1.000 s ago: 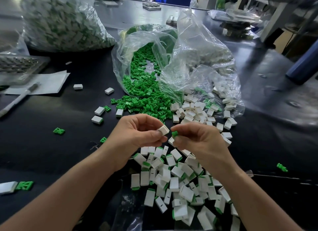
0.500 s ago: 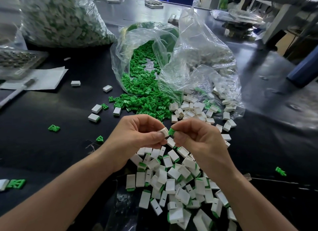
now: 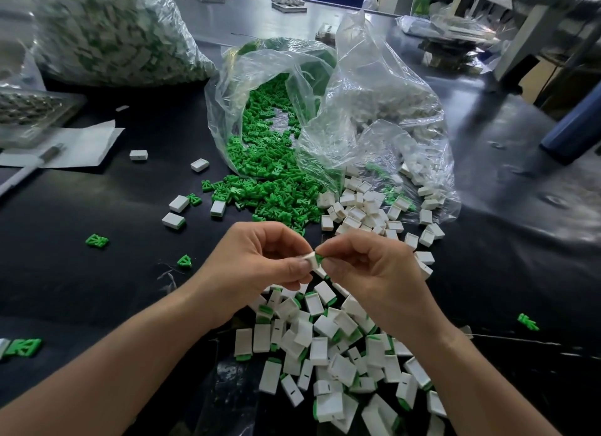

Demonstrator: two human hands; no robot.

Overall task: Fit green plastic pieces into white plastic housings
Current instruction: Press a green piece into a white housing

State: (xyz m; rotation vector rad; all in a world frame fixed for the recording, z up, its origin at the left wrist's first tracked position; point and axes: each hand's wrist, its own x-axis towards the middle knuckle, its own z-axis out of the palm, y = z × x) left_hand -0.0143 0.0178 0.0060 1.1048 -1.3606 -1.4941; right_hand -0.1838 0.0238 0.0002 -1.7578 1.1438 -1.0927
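The white housing (image 3: 309, 260) is held just above the pile of assembled housings (image 3: 325, 344), pinched between the thumb and curled fingers of the left hand (image 3: 260, 263). The green piece (image 3: 318, 259) meets its open end, pinched in the fingertips of the right hand (image 3: 374, 273).

Nothing readable is presenting: no text, label, brand or number. The paper sheet (image 3: 81, 143) and the plastic bags (image 3: 374, 94) are showing no legible marking; background items are blurring beyond reading.
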